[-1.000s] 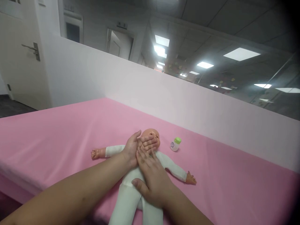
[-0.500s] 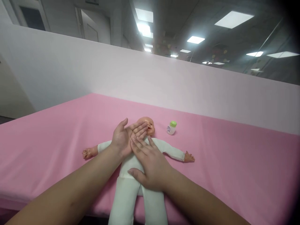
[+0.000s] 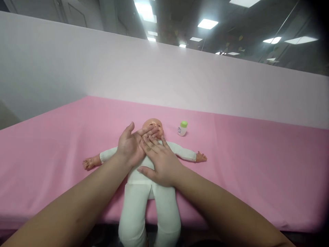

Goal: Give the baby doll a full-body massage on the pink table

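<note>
A baby doll in a white suit [image 3: 137,202] lies on its back on a pink sheet [image 3: 244,161], arms spread, legs toward me. Above its chest my left hand [image 3: 132,144] is palm up, fingers stretched toward the doll's face and partly covering it. My right hand [image 3: 163,161] is palm down, its fingertips resting on the left hand's fingers, its thumb apart over the doll's belly. Neither hand holds an object. Beside the doll's head, to the right, stands a small clear bottle [image 3: 182,129] with a green cap.
A pale low wall [image 3: 180,75] runs behind the pink surface. Above it, a dark glass pane shows bright ceiling lights [image 3: 208,24]. The front edge of the pink surface passes under the doll's legs.
The view has tilted down and shifted slightly right, so the doll and bottle sit higher and further left. My right hand's fingers have slid a little further along the left fingers.
</note>
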`<state>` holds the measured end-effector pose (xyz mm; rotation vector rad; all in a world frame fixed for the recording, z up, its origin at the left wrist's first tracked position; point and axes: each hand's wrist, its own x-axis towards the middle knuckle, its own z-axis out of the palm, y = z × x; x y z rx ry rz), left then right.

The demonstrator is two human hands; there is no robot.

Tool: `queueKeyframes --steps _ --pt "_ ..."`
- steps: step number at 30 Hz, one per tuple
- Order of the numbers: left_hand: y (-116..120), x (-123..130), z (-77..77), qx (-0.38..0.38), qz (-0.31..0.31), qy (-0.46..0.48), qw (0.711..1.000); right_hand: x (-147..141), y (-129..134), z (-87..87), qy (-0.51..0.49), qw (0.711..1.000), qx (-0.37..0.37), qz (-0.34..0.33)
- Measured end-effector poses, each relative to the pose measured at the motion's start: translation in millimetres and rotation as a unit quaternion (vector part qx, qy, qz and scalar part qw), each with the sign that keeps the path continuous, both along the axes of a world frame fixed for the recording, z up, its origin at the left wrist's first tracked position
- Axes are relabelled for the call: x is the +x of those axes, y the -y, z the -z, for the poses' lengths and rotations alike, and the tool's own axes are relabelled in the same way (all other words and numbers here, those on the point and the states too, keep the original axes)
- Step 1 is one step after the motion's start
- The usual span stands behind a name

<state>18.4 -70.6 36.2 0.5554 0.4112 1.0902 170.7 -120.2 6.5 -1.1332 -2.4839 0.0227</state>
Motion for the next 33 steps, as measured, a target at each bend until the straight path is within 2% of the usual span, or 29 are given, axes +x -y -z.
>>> queueKeyframes --steps 4,8,11,15,18,20,24,27,30,33 --pt "-6.3 -8.1 -0.5 0.028 -0.018 -0.016 0.999 1.3 2.9 -1.8 0.014 0.998 0.003 -0.056" --pt "-3.3 -4.8 0.6 0.014 0.002 -0.009 1.000 -0.5 7.2 -3.6 0.023 0.995 0.023 -0.091" --pt "2.6 3.6 2.9 0.004 0.029 -0.005 1.000 -2.1 6.8 -3.4 0.017 0.996 0.038 -0.075" --pt "6.9 10.1 5.3 -0.001 0.054 -0.020 0.998 -2.9 3.7 -1.6 0.000 0.999 0.032 -0.016" --pt "3.9 5.8 3.8 0.012 0.044 -0.019 0.999 -2.3 2.2 -0.7 -0.006 1.000 0.012 0.011" --pt "-0.8 0.0 1.9 0.025 0.022 -0.018 0.999 -1.6 2.1 -0.9 0.000 1.000 0.004 0.002" --pt "-9.5 -9.6 0.5 0.034 -0.018 -0.028 0.999 -0.5 3.7 -2.3 0.023 0.998 0.010 -0.063" --pt "-10.4 -9.2 2.2 0.030 -0.014 -0.024 0.999 -0.5 5.4 -2.6 0.023 0.995 0.015 -0.100" --pt "-5.8 -2.6 4.1 0.018 0.018 -0.023 0.999 -1.1 5.7 -2.3 0.013 0.995 0.019 -0.100" --pt "1.7 5.6 4.2 0.013 0.024 -0.037 0.999 -1.9 4.4 -2.4 0.009 0.997 0.022 -0.068"
